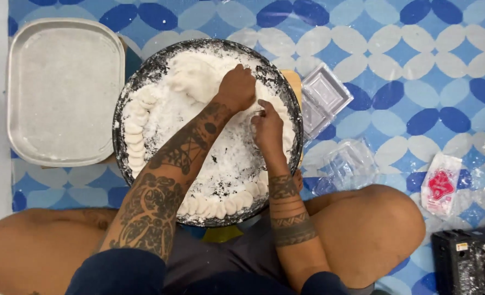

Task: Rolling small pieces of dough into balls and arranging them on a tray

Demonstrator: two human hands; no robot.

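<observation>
- While sitting cross-legged on the patterned mat [417,71], pinching off dough [190,76] at the far rim of the floured pan [123,158].
- Left hand [237,87] clenching the lump; right hand [267,128] nipping a small piece (fingertips only).
- Next, probably needing a spot in the rim's row of pieces [135,136].

A small white sachet [441,189] with a red-pink printed label lay on the blue patterned mat [417,71], far right. Clear empty plastic packaging [324,98] sat beside the pan's right rim; a second clear piece [352,164] lay below it.
</observation>
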